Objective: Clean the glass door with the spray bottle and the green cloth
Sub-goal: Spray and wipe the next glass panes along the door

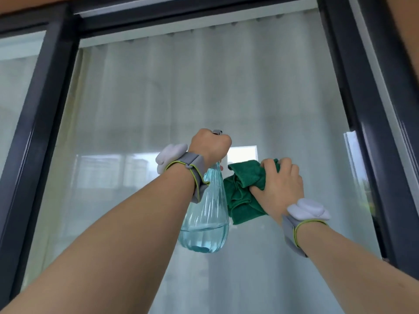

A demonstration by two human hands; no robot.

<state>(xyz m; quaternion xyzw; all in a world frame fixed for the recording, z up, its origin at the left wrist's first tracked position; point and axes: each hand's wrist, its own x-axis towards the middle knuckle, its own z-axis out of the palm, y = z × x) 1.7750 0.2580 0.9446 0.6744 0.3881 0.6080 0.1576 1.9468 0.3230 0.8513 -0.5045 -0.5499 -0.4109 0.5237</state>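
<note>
The glass door (204, 87) fills the view, a large pane in a dark frame with a pale curtain behind it. My left hand (209, 145) is raised in front of the pane and grips the head of a clear blue spray bottle (204, 223), which hangs below my fist with liquid in its lower part. The nozzle is mostly hidden by my fingers. Just to its right, my right hand (281, 184) holds the bunched green cloth (243, 193) against the glass at mid height.
The dark door frame (353, 109) runs up the right side and another dark post (43, 109) stands on the left, with a second pane beyond it. Both wrists wear grey bands with white sensors. Reflections of windows show in the glass.
</note>
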